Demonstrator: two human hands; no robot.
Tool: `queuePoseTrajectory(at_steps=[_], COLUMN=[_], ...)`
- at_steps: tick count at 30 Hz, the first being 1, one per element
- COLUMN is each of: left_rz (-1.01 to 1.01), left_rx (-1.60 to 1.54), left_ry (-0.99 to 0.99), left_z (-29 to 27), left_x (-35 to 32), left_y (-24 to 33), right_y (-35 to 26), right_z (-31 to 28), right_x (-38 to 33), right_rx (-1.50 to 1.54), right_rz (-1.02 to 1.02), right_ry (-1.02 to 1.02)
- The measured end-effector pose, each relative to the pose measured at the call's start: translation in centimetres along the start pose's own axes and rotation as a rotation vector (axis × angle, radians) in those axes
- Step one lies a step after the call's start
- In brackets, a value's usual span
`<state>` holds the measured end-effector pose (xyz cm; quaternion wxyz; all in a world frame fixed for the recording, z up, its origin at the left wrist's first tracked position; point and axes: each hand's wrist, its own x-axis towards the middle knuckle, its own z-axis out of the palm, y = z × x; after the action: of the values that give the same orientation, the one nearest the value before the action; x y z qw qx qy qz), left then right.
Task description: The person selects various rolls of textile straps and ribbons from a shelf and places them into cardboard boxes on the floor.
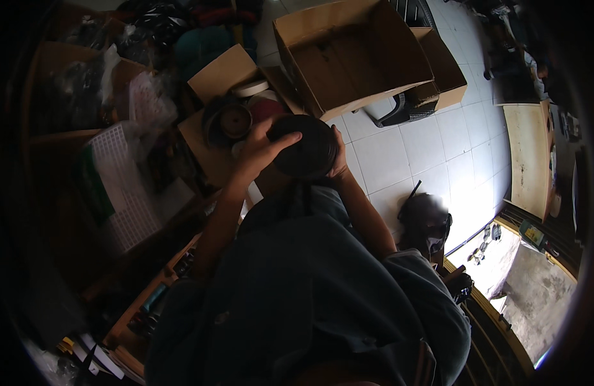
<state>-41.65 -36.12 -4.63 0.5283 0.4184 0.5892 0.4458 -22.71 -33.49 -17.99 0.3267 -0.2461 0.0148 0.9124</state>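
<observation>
Holding a dark round disc (305, 148) up in front of my chest, I grip it from both sides. My left hand (258, 149) is at the disc's nine o'clock, thumb lying over its upper rim and fingers curled around its near edge, clamped on it. My right hand (339, 156) presses against its three o'clock edge; only a thumb and part of the palm show, wrapped on the rim, the rest hidden behind the disc. At twelve o'clock from the disc stands a big open cardboard box (348, 55), resting on a black plastic chair (400, 110) on the white tiled floor (432, 148). At ten o'clock, a smaller open box (210, 138) holds more round discs (235, 120), just beside my left hand. Further out at nine o'clock lies a white plastic grid (126, 193).
</observation>
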Motion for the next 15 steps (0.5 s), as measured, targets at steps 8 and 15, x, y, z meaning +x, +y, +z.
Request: queuePoseTrajectory(at_steps=[8,15], left_rz=[0.104,0.003], left_rx=[0.206,-0.199], left_ry=[0.113,0.112], left_z=[0.7,-1.8], left_x=[-1.8,-2.8], left_y=[-1.2,-4.9], right_y=[1.2,2.9], right_z=[0.2,0.7], right_x=[-0.5,0.7], right_rx=[-0.015,-0.065], right_rz=[0.121,0.208], right_ry=[-0.064,-0.028])
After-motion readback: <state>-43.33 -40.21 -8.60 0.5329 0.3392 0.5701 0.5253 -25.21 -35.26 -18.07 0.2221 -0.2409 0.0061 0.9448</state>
